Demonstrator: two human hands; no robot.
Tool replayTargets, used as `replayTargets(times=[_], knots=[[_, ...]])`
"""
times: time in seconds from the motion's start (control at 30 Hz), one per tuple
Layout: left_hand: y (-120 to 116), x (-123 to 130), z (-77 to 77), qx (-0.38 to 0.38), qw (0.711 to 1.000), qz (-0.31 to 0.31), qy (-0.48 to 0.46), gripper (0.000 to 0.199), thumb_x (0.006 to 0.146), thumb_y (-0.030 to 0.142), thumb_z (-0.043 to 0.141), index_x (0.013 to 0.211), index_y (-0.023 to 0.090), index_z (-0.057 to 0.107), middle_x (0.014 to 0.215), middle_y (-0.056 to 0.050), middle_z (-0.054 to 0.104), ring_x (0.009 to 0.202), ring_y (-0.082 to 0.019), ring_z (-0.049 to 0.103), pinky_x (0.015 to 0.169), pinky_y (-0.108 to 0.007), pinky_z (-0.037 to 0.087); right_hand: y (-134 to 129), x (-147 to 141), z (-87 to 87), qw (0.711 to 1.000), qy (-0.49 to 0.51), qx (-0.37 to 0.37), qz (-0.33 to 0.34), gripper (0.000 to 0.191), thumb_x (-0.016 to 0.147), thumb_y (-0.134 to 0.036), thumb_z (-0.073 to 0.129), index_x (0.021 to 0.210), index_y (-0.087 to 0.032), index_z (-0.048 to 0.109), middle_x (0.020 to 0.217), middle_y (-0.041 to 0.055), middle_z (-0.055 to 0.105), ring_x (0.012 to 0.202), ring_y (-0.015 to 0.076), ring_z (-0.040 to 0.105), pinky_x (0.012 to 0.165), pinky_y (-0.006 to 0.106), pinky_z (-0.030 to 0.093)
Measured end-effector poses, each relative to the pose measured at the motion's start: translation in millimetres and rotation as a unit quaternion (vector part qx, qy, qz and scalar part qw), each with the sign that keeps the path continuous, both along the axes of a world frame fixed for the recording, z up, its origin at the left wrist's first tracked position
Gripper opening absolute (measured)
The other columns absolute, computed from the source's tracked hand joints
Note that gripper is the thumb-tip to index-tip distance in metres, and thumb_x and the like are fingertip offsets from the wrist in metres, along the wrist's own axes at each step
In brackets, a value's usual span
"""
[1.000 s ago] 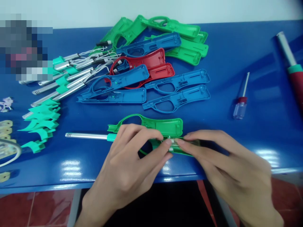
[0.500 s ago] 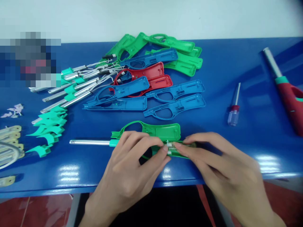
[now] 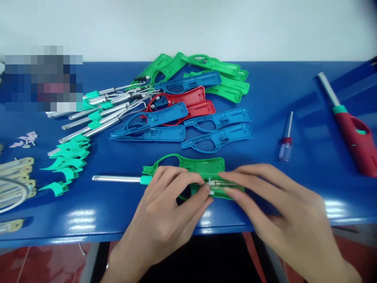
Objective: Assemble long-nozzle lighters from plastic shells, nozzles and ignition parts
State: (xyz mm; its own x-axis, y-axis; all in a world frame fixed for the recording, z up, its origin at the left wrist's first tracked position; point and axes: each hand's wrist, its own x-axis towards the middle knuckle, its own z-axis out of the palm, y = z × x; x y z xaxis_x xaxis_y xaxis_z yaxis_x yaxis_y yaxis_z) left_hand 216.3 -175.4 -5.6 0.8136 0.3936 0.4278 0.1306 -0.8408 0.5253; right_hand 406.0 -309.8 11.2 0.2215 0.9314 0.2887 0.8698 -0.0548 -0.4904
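Observation:
In front of me lies a green lighter half (image 3: 194,192) with a silver tube (image 3: 116,179) and teal collar (image 3: 145,180) at its left end. A clear fuel tank (image 3: 228,183) with a small white fitting sits in its handle. My left hand (image 3: 167,200) is closed over the middle of this half, thumb and index finger pinched beside the white fitting; the fingers hide part of the shell. My right hand (image 3: 273,200) has its thumb and index finger on either side of the tank. The matching green half (image 3: 203,164) lies just behind, hollow side up.
Blue half (image 3: 218,137), red and green shells pile up behind. Silver tubes with wires (image 3: 97,116), teal collars (image 3: 64,165) and clear tanks (image 3: 17,177) lie left. A screwdriver (image 3: 285,148) and a whole red lighter (image 3: 355,135) lie right. The table's front edge is close.
My right thumb and index finger have spread from a pinch at the tank's fitting end to its two sides. My left hand keeps its pinch. The view has shifted slightly.

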Motion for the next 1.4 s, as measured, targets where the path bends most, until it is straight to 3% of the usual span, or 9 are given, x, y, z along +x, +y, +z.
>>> replayTargets(times=[0.23, 0.43, 0.63, 1.0, 1.17, 1.4], knots=[[0, 2, 0.3, 0.002, 1.0, 0.004, 0.0, 0.011, 0.097, 0.01, 0.076, 0.106, 0.016, 0.078, 0.106, -0.006, 0.075, 0.097, -0.021, 0.062, 0.087, -0.041, 0.049, 25, 8, -3.9, 0.999, 0.003, -0.011, -0.052, 0.023, 0.109, -0.026, 0.064, 0.131, -0.028, 0.069, 0.116, -0.004, 0.077, 0.101, 0.01, 0.074, 0.09, 0.022, 0.055], [1, 2, -1.3, 0.003, 1.0, -0.002, 0.0, 0.011, 0.097, 0.009, 0.075, 0.106, 0.015, 0.077, 0.108, -0.007, 0.074, 0.097, -0.021, 0.06, 0.088, -0.042, 0.048, 41, 15, -7.7, 0.998, -0.004, -0.035, -0.042, 0.012, 0.103, -0.028, 0.074, 0.114, -0.029, 0.071, 0.103, -0.0037, 0.074, 0.081, 0.0124, 0.071, 0.07, 0.027, 0.054], [1, 1, -0.4, 0.006, 1.0, -0.001, -0.002, 0.011, 0.097, 0.008, 0.075, 0.105, 0.016, 0.077, 0.107, -0.006, 0.075, 0.098, -0.021, 0.058, 0.087, -0.042, 0.048, 47, 16, -7.8, 0.998, 0.011, -0.043, -0.036, 0.01, 0.1, -0.024, 0.077, 0.104, -0.029, 0.069, 0.097, -0.005, 0.073, 0.073, 0.012, 0.069, 0.066, 0.028, 0.052], [0, 3, -2.2, -0.009, 1.0, 0.006, -0.002, 0.009, 0.097, 0.011, 0.076, 0.104, 0.016, 0.077, 0.105, -0.005, 0.076, 0.097, -0.02, 0.06, 0.085, -0.04, 0.049, 29, 15, -0.5, 0.997, 0.001, 0.014, -0.075, 0.008, 0.105, -0.022, 0.07, 0.111, -0.027, 0.071, 0.106, -0.0054, 0.078, 0.09, 0.009, 0.073, 0.087, 0.02, 0.054], [0, 1, -1.6, -0.016, 1.0, 0.002, 0.007, 0.011, 0.098, 0.012, 0.075, 0.108, 0.016, 0.077, 0.108, -0.005, 0.075, 0.099, -0.021, 0.06, 0.087, -0.041, 0.049, 12, 3, -0.5, 0.999, 0.027, 0.017, -0.002, 0.01, 0.105, -0.021, 0.069, 0.114, -0.026, 0.072, 0.112, -0.0022, 0.073, 0.107, 0.0099, 0.068, 0.1, 0.021, 0.05], [1, -1, -3.1, -0.006, 1.0, -0.001, 0.014, 0.017, 0.097, 0.011, 0.077, 0.114, 0.017, 0.074, 0.112, -0.006, 0.075, 0.102, -0.022, 0.061, 0.089, -0.043, 0.05, 1, -2, -5.8, 0.998, 0.031, 0.009, 0.058, 0.019, 0.105, -0.012, 0.066, 0.119, -0.024, 0.071, 0.12, 0.0006, 0.07, 0.112, 0.0118, 0.063, 0.102, 0.027, 0.05]])
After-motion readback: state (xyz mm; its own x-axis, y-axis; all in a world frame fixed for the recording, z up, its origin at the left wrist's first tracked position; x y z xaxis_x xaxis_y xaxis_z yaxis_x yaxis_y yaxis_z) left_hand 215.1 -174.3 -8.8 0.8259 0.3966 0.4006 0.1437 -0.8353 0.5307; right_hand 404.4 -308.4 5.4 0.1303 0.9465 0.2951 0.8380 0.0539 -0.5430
